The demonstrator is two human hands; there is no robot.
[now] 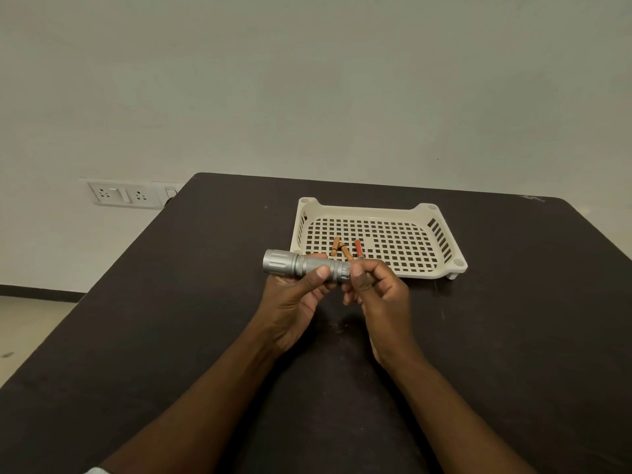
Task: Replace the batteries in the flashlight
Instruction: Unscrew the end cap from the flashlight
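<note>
The silver flashlight is held in the air above the dark table, just in front of the near rim of the cream tray. Its long axis runs nearly level and crosswise to the viewer, left to right; the wider, fluted head end points to the person's left and the tail end points right, tipped very slightly downward. The left hand grips the knurled barrel from below, thumb laid over the near side and fingers curled round behind. The right hand is closed on the tail end, thumb and fingertips pinching the end cap; whether the cap is loosened or seated cannot be told. Both forearms reach in from the bottom edge and hang clear of the table surface. Inside the perforated tray, near its front left corner, lie three small batteries: two orange batteries touching at their far ends in a narrow V, and one red battery just to their right, apart from them. All three lie flat on the tray's grid floor with their long axes pointing roughly away from the viewer. The tray sits on the far half of the table. On the wall behind, at left, is a white socket panel.
</note>
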